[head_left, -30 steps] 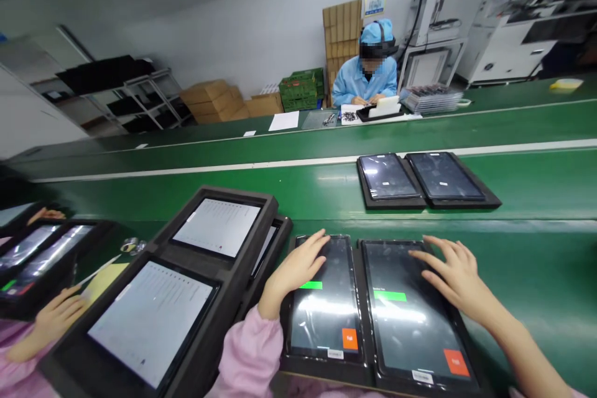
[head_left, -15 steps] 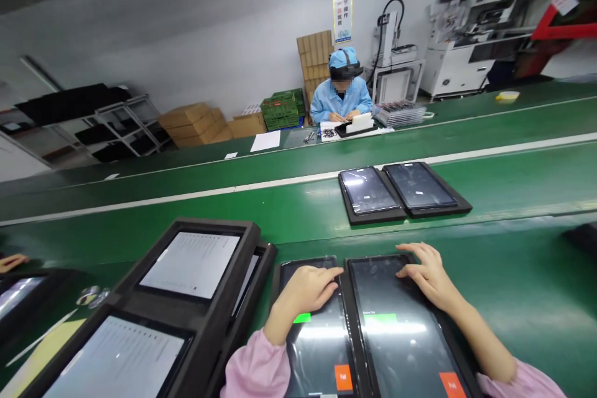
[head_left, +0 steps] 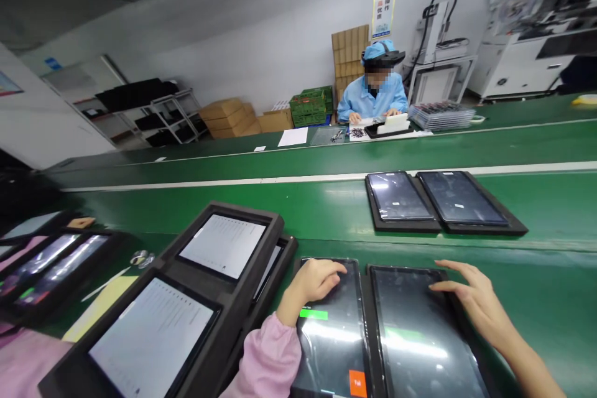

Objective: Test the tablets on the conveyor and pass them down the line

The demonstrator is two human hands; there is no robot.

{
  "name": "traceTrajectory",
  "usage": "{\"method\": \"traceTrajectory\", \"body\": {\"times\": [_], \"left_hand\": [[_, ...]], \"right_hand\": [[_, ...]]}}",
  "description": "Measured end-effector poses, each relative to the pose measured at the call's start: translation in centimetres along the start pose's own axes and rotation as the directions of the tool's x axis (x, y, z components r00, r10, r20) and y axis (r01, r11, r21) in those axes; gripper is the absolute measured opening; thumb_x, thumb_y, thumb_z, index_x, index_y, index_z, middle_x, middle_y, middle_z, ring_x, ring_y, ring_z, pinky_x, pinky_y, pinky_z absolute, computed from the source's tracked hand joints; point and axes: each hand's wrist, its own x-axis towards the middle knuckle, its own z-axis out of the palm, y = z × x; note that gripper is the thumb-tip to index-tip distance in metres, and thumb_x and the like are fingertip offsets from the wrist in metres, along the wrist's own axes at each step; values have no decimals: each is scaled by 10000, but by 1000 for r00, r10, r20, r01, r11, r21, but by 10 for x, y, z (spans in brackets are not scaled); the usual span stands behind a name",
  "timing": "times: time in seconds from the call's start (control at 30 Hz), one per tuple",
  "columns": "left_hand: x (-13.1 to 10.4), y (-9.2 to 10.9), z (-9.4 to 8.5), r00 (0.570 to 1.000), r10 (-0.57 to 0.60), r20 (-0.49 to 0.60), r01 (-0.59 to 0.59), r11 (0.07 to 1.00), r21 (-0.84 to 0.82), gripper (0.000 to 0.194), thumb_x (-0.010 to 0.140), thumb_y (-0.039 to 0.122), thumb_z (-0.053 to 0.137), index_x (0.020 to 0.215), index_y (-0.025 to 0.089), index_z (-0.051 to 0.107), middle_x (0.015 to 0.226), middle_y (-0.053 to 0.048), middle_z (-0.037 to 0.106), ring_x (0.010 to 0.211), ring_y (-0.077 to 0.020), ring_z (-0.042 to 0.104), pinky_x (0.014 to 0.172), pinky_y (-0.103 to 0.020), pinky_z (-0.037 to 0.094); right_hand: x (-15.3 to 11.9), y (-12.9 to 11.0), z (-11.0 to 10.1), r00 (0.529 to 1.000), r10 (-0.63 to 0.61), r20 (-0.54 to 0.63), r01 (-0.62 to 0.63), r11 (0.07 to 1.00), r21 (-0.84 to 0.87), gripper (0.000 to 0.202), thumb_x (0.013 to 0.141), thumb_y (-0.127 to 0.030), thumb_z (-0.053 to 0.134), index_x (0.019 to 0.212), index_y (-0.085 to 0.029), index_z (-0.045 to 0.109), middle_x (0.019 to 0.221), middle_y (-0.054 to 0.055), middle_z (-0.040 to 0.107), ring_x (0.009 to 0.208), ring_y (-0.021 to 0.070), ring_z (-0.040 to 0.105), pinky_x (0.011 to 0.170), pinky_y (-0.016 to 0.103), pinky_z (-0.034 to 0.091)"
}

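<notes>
Two dark tablets lie side by side in a black foam tray in front of me. The left tablet (head_left: pixel 326 348) shows a green bar and a red-orange box with small text. On the right tablet (head_left: pixel 415 373) only a faint green bar and a light reflection show. My left hand (head_left: pixel 318 280) rests over the left tablet's upper part, fingers loosely bent, index finger stretched toward its top right corner, holding nothing. My right hand (head_left: pixel 473 298) hovers by the upper right corner of the right tablet, thumb and fingers apart, nothing in it.
Stacked black foam trays (head_left: pixel 193 283) with white-screened tablets stand left. Two more tablets in a tray (head_left: pixel 448 227) lie on the green belt ahead. A neighbour's pink sleeve (head_left: pixel 35 360) shows at left. Across the belt sits a person in blue (head_left: pixel 373 96).
My view has turned left, so the scene sits further right. The right tablet's red box has gone and its green bar has faded. My right hand's fingers have spread slightly off the corner.
</notes>
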Motion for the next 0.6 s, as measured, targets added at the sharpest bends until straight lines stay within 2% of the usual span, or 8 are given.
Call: {"method": "traceTrajectory", "body": {"times": [0.13,0.27,0.33,0.4,0.43,0.5,0.6], "left_hand": [[3,-8,0,993,-66,-96,71,996,57,867,1025,649,58,1007,169,780,949,-119,718,860,-238,652,880,-405,484],[8,-7,-4,993,-82,-86,89,994,70,888,984,736,72,917,254,816,974,-93,692,918,-232,618,1011,-459,419],[13,-4,-9,993,-97,-74,101,993,61,890,980,738,52,940,276,812,1082,-87,695,1019,-238,620,1122,-486,346],[22,-3,-15,990,-126,-66,129,990,47,905,1002,663,-26,1067,260,782,1280,-90,657,1179,-242,590,1206,-478,265],[28,-2,-17,989,-142,-49,144,989,39,888,1017,612,-48,1153,245,749,1362,-89,624,1245,-236,566,1218,-453,266],[44,0,-17,985,-168,24,168,985,27,797,1053,536,-12,1267,213,685,1403,-90,612,1280,-222,563,1169,-389,364],[65,5,-6,965,-184,185,180,983,39,633,1079,499,168,1194,194,710,1198,-91,723,1131,-235,660,1002,-335,498]], "right_hand": [[2,9,-2,990,82,-116,-79,996,27,568,1053,-488,290,942,-303,816,1225,79,667,1105,327,610,955,510,441],[6,6,1,991,40,-124,-44,998,-33,551,1047,-474,305,925,-316,819,1183,77,679,1064,320,625,950,516,430],[7,1,4,994,31,-107,-35,999,-38,556,1050,-452,293,934,-324,822,1192,75,673,1084,313,617,962,513,422],[9,-3,7,996,22,-85,-26,999,-40,560,1049,-439,284,944,-334,824,1203,74,668,1105,308,606,967,513,417],[10,-4,8,997,22,-74,-25,999,-46,557,1046,-441,286,946,-340,825,1206,74,666,1113,309,600,971,518,414],[11,-7,11,997,39,-61,-42,997,-59,545,1037,-457,303,934,-344,826,1201,77,665,1122,318,589,984,539,405],[13,-9,11,991,107,-79,-109,994,-28,525,1025,-492,323,963,-337,820,1222,84,652,1150,337,576,1018,576,385]]}}
